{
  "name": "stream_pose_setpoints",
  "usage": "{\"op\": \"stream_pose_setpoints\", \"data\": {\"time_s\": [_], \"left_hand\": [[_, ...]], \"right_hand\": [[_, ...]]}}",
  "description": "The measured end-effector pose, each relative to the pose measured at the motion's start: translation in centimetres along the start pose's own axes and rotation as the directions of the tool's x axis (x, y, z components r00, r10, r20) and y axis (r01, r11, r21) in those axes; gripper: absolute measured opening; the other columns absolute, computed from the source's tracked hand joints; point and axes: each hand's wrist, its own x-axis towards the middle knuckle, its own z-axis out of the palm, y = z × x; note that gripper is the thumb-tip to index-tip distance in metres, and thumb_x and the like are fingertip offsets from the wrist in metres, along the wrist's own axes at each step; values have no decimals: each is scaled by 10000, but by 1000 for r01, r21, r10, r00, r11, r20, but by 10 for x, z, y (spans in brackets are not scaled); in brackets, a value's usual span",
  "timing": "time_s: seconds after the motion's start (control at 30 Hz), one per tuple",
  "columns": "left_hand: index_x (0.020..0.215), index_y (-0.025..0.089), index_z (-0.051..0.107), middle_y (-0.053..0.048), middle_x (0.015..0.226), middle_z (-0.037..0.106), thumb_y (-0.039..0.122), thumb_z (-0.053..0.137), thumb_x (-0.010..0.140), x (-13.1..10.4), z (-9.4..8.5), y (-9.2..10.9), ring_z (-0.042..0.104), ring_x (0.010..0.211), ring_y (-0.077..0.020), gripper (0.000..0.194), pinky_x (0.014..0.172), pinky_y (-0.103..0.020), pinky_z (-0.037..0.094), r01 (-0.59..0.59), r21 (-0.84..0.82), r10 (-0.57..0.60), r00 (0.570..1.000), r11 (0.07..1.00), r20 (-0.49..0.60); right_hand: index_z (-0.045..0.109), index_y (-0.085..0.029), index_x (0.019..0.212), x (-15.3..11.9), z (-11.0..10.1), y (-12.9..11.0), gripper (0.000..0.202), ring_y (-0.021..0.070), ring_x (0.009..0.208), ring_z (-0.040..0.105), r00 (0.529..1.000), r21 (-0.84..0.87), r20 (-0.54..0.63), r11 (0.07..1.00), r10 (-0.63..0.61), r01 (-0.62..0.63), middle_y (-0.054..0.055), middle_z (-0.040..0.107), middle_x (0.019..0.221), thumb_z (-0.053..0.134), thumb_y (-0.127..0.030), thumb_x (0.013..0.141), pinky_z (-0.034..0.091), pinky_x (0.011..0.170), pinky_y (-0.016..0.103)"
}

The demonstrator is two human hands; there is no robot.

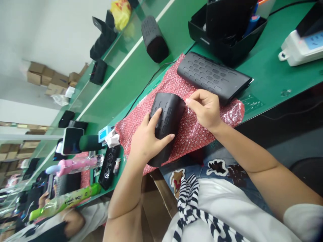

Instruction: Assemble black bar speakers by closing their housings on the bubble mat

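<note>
We see a long green surface [267,77] that carries everything. At its near edge lies a sheet of red bubble wrap [186,131], which seems to be there as a soft pad, so the dark parts do not scratch.

On the far part of the sheet rests a flat black rubber speaker cover with a pattern of oval holes [213,76], lying flat and apart from both hands. Behind it, toward the far edge, stands an open black plastic tray [222,42]; it holds a tall black object and something blue, but we cannot tell exactly what they are.

Near the front edge of the sheet is a curved black rubber sleeve with small rectangular holes [168,122], standing half rolled. Our left hand [146,139] wraps around it, the fingers closed on its outer wall, probably to keep the curve steady. Our right hand [205,109] is just beside its upper rim, the fingers [193,101] pinched together at the edge; whether they grip the sleeve or the bubble wrap, we cannot tell.
</note>
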Motion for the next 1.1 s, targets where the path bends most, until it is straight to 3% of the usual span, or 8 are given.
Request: {"op": "stream_pose_setpoints", "data": {"time_s": [0.43, 0.9, 1.1], "left_hand": [[1535, 292, 281, -141, 1583, 307, 552, 696, 737, 4, 7, -2, 354, 1422, -390, 937, 1101, -572, 379, -7, -31, 9, 999, 999, 43], [1530, 285, 274, -125, 1603, 259, 514, 712, 734, 5, 15, -6, 262, 1461, -392, 937, 1148, -584, 296, -91, -88, 91, 996, 992, 1], [1524, 320, 267, -87, 1605, 261, 545, 689, 756, 6, 16, -10, 245, 1468, -379, 905, 1167, -584, 259, -108, -139, 108, 994, 984, -7]], "right_hand": [[486, -190, 614, 0, -1, 2, 236, 83, 565, 451, 999, -28, 14, 999, -33, 33, -47, 495, 598, 600, -164, 819, 406, 610, 260], [487, -191, 644, -1, -2, 6, 264, 88, 607, 470, 998, -123, 44, 992, 46, -40, -35, 469, 629, 613, -244, 870, 432, 616, 251], [469, -190, 631, 0, -1, 1, 296, 89, 616, 488, 997, -177, 26, 982, 66, -60, -39, 458, 629, 604, -201, 895, 426, 627, 249]]}}
